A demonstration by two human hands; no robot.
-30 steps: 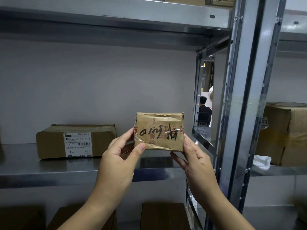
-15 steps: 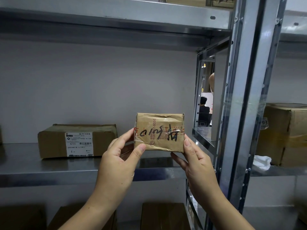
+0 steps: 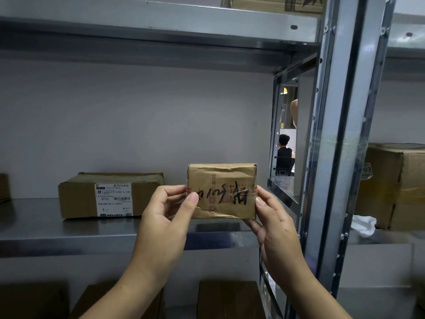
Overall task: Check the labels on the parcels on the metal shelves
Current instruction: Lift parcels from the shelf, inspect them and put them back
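At the far left of the middle metal shelf [image 3: 57,231] a sliver of a brown box [image 3: 3,187] pokes into view, too cut off to show any label. Next along, a flat cardboard parcel [image 3: 78,199] lies on the shelf with its white printed label [image 3: 113,199] facing you, and neither hand touches it. Then your left hand [image 3: 165,222]: thumb and forefinger pinch the left edge of the small brown parcel [image 3: 222,191], with the other fingers curled behind it. You hold that parcel upright over the front of the middle shelf, between the flat parcel and the steel upright [image 3: 340,157]. Whether its bottom edge touches the shelf cannot be told. The side facing you carries black handwriting over faint red print under clear tape, and no white shipping label shows on it. Your right hand [image 3: 276,231] grips the right edge, thumb on the front and fingers wrapped behind. Beyond the upright, a large taped box [image 3: 395,185] stands on the neighbouring shelf with a crumpled white wad [image 3: 364,224] beside it, and more boxes [image 3: 230,298] sit in shadow on the shelf below. You appear to be mid-check on this one parcel. Its other faces, the flat parcel and the boxes to the right and below all look left to do, though nothing in view marks any as finished.
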